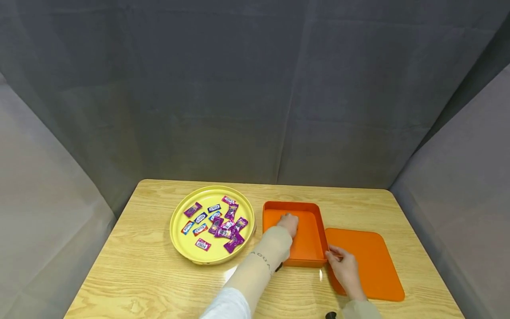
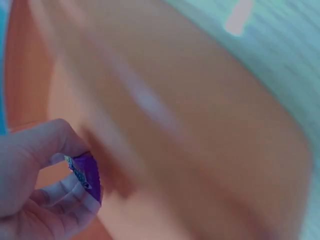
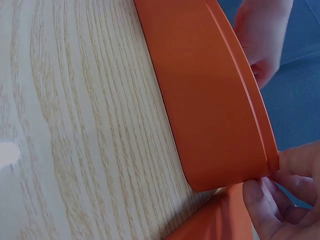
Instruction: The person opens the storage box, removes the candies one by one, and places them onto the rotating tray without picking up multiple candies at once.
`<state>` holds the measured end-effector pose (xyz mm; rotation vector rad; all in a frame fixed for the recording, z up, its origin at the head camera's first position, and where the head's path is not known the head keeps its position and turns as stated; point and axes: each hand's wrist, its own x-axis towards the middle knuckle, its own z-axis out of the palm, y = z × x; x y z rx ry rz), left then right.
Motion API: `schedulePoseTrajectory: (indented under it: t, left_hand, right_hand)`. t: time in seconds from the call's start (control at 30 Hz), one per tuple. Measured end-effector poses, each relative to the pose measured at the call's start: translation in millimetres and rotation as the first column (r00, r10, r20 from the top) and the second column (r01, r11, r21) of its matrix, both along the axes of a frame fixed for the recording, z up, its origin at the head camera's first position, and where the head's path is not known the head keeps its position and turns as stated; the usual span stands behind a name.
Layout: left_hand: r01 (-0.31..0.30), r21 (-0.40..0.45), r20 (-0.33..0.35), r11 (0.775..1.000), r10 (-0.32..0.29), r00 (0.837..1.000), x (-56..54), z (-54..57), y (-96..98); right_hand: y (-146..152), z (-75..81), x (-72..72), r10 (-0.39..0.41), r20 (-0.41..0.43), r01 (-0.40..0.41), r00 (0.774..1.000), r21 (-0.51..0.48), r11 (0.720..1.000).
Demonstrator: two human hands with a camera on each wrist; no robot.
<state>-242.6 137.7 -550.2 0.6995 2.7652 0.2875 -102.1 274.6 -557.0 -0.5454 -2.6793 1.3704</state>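
Observation:
My left hand [image 1: 289, 223] reaches down into an orange rectangular box [image 1: 308, 239]. Between its thumb and fingers it pinches a purple-wrapped candy [image 2: 89, 176], plain in the left wrist view but hidden in the head view. At the near right corner of the box, my right hand [image 1: 345, 270] grips the rim with thumb and fingers. To the left, a round yellow tray [image 1: 213, 257] carries several wrapped candies, purple ones [image 1: 233, 241] mostly on its right side and blue, red and pink ones [image 1: 200, 229] among them.
A flat orange lid [image 1: 372, 266] lies on the wooden table [image 1: 159, 288] right of the box, partly under my right hand. Grey cloth [image 1: 223, 110] hangs behind the table and along both sides. A small black object [image 1: 330, 315] shows by the right wrist.

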Motion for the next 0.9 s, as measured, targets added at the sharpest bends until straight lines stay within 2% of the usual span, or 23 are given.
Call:
schedulePoseTrajectory:
  t: [0.1,0.2,0.37,0.53,0.7,0.83,0.9]
  left_hand:
    - [0.016,0.023,-0.003,1.000,-0.016,1.000,-2.3,8.2,1.1]
    - [0.036,0.107,0.002,0.994,-0.037,0.999,-5.3,22.9,0.0]
    - [0.073,0.270,-0.010,0.960,-0.073,0.997,-2.5,42.0,-16.3]
    - [0.082,0.325,-0.056,0.942,-0.068,0.996,5.8,54.4,-44.9]
    - [0.068,0.406,-0.089,0.911,-0.035,0.995,14.7,63.1,-76.6]
    - [0.028,0.488,-0.075,0.873,0.010,0.997,19.4,63.3,-105.0]
    - [0.009,0.537,-0.063,0.843,0.030,0.998,20.4,60.5,-121.0]
  right_hand:
    - [1,0.1,0.3,-0.002,0.000,0.002,1.000,-0.004,1.000]
    - [2,0.6,0.6,-0.003,0.003,0.003,1.000,-0.001,1.000]
    - [1,1.2,0.5,-0.004,0.003,0.004,1.000,0.007,1.000]
    - [0,0.5,0.7,-0.002,-0.006,0.002,1.000,0.006,1.000]
    - [0,-1.3,-0.1,-0.007,-0.024,0.008,1.000,0.019,1.000]
    - [0,-2.5,-1.0,-0.006,-0.034,0.006,0.999,0.024,1.000]
    - [-1,-2.7,-1.4,-0.006,-0.039,0.007,0.999,0.023,1.000]
